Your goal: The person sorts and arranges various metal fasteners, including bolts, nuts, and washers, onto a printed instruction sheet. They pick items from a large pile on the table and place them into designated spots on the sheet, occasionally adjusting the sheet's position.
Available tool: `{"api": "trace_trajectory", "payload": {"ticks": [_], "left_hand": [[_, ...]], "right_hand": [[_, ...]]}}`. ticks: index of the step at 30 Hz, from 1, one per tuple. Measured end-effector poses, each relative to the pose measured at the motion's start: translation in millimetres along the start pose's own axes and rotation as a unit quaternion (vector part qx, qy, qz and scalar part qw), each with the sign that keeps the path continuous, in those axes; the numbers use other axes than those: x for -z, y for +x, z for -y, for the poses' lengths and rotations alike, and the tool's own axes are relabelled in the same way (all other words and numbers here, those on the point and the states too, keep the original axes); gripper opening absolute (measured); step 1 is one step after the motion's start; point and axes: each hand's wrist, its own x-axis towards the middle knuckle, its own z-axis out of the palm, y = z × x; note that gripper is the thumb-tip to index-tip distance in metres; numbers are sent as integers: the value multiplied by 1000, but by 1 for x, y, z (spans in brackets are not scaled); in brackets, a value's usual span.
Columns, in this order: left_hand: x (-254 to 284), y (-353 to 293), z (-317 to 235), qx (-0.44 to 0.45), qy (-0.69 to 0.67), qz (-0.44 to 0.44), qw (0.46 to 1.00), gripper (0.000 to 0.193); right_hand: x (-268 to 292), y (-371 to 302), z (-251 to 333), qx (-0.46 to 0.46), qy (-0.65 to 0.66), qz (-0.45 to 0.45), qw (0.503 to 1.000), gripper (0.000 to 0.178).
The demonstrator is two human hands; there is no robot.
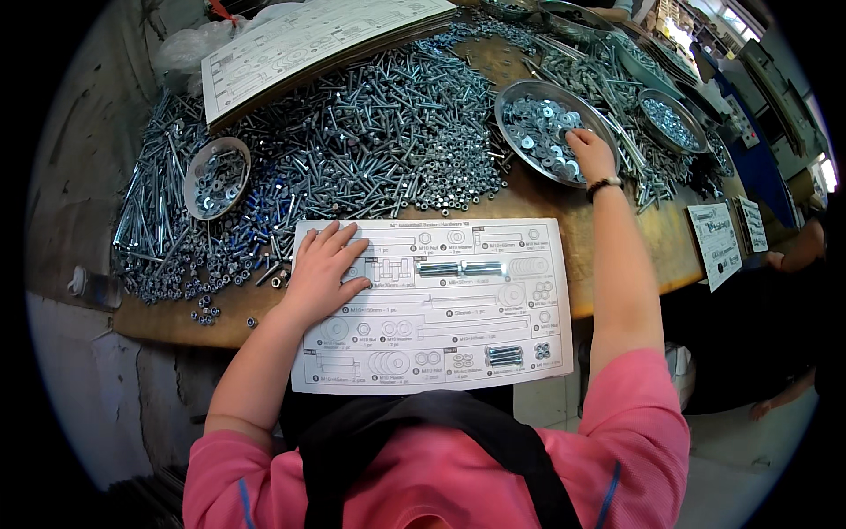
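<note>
My left hand (330,269) lies flat with its fingers spread on the upper left of a printed hardware card (370,309). Bolts (460,268) under clear film are fixed to the card's upper middle. Lower down, it carries a row of short bolts (504,356) and a few nuts (542,351). My right hand (592,157) reaches into a round metal bowl (502,123) of flat washers (536,132). Its fingertips are pinched together at the washers; what they hold is too small to make out.
Loose bolts (352,123) and nuts (449,181) cover the wooden table. A small white bowl (189,189) sits in them. Stacked printed cards (326,48) lie at the far left. Another washer bowl (667,119) stands at right, where a person's hand (797,251) is near more cards (716,242).
</note>
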Motion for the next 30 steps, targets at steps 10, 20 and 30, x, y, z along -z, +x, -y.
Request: {"api": "trace_trajectory", "payload": {"ticks": [10, 20, 30], "left_hand": [[40, 11, -64, -114, -375, -82, 916, 65], [35, -4, -94, -224, -379, -146, 886, 40], [36, 18, -115, -175, -390, -101, 899, 38]], "right_hand": [[-7, -199, 167, -227, 665, 385, 598, 27], [-13, -258, 190, -289, 714, 427, 473, 35], [-12, -283, 170, -318, 699, 421, 483, 27]]}}
